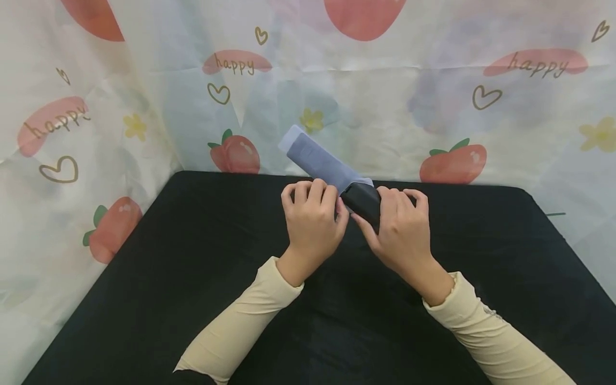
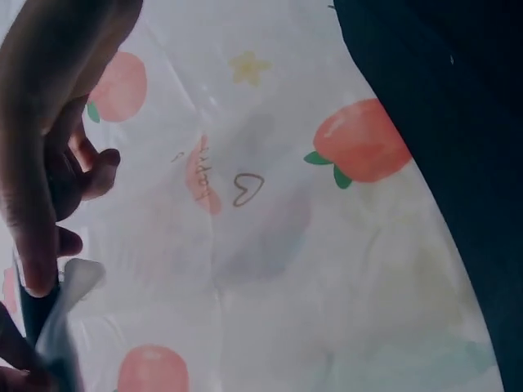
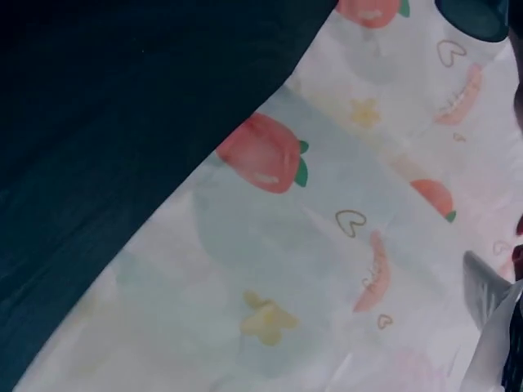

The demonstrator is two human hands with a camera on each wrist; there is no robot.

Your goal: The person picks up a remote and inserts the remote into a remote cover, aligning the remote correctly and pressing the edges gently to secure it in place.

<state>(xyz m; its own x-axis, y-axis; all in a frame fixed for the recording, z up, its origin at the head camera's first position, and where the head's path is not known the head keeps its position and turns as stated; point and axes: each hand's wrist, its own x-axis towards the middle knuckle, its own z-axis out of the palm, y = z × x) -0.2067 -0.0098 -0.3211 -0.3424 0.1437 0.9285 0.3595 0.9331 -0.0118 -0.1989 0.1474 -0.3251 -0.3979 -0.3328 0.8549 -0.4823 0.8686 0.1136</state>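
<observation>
In the head view, a black object [image 1: 363, 202] with a smooth, rounded body sticks out of a translucent plastic sleeve [image 1: 327, 163]. The sleeve points up and to the left, above the table's far edge. My right hand [image 1: 401, 230] grips the black part, thumb below and fingers over its right side. At the sleeve's mouth, my left hand [image 1: 313, 219] has bent fingers and pinches the plastic beside the black part. A loose plastic flap [image 2: 82, 279] shows by the left fingertips in the left wrist view. The right wrist view catches the sleeve's edge [image 3: 489, 327]; the object's exact kind cannot be told.
A black cloth covers the table [image 1: 216, 240] under both hands. Behind and at the sides hangs a pale curtain [image 1: 366, 107] printed with peaches, hearts, flowers and the word "happy".
</observation>
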